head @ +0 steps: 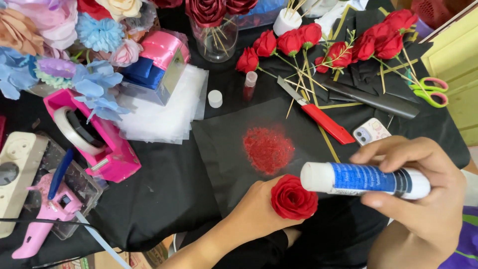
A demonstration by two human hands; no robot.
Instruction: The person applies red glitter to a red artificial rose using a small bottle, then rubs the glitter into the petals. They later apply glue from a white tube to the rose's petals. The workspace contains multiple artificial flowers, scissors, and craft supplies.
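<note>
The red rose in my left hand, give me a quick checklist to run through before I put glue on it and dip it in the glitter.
1. Rose held firmly: ok. The left hand grips the red rose from below, bloom facing up.
2. Glue within reach: ok. The right hand holds the glue tube on its side, white end beside the rose.
3. Tube open: cannot tell. A small white cap lies loose on the table, but whose it is does not show.
4. Glitter ready: ok. The red glitter pile sits on the black sheet just above the rose.
5. Blade clear of the hands: ok. The red cutter lies past the glitter.
</note>
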